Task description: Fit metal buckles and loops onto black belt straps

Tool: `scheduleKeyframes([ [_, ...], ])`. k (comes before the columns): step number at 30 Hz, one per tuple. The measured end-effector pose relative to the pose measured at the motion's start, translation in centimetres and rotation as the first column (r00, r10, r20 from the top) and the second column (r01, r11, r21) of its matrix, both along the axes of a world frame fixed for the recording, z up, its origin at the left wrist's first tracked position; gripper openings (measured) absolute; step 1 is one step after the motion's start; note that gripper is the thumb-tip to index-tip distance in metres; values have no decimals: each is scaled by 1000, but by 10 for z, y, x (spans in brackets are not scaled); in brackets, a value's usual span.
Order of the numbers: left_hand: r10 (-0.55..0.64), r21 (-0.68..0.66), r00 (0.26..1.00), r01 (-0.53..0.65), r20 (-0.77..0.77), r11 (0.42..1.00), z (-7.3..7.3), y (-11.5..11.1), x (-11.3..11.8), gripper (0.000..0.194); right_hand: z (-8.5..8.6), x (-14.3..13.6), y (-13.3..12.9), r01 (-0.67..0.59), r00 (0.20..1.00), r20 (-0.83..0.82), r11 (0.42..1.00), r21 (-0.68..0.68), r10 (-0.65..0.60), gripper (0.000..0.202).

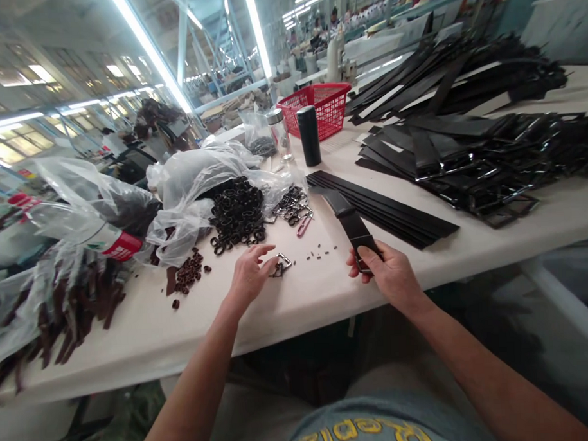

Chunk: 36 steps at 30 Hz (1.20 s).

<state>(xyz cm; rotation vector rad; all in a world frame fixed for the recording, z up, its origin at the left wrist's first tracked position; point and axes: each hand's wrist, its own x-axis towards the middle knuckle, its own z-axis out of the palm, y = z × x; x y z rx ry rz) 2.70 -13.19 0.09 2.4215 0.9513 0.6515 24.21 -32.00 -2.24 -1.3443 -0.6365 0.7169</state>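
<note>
My right hand (385, 269) is closed round the end of a black strap (355, 228), thumb on top, and the strap points up and away over the table. My left hand (251, 270) has its fingers apart beside a small metal buckle (282, 264) lying on the table; whether a fingertip touches it is unclear. Beyond the left hand lie a heap of black loops (238, 213) and a pile of metal buckles (292, 204). Tiny dark pieces (319, 253) are scattered between the hands. Long black strips (385, 207) lie beyond the right hand.
Black straps with buckles (484, 156) are heaped at the right. A red basket (325, 110), a black flask (309, 136) and a clear bottle (280, 134) stand at the back. Brown loops (188, 272), plastic bags (196, 172) and a lying bottle (114, 243) occupy the left.
</note>
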Motion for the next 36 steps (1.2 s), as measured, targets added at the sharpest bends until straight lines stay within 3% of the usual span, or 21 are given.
scheduleKeyframes([
  [5,-24,72,995,31,-100,997,3,29,44,21,-3,2,1,-39,999,24,999,-4,40,50],
  [11,-7,107,992,21,-129,994,-6,52,94,14,-5,2,-2,-68,995,77,998,2,68,45],
  [18,58,13,998,-58,-34,998,-8,60,111,7,-6,4,-3,-107,991,76,994,-2,107,44],
  [21,51,-106,998,-47,38,993,-6,48,108,12,-7,5,-2,-130,990,51,991,-21,131,47],
  [24,3,-262,992,30,126,965,-2,22,100,20,-6,6,-1,-155,987,32,987,-45,156,48],
  [26,-3,-440,966,122,260,889,3,-1,93,24,-4,5,0,-165,985,34,985,-59,167,49],
  [29,71,-656,895,266,440,707,7,-35,87,34,-1,4,0,-170,984,46,983,-71,173,47],
  [32,102,-704,869,318,485,635,6,-59,85,39,1,3,0,-170,982,73,983,-73,175,43],
  [36,94,-698,861,336,500,633,-1,-73,90,34,2,3,-2,-199,966,155,978,-70,207,37],
])
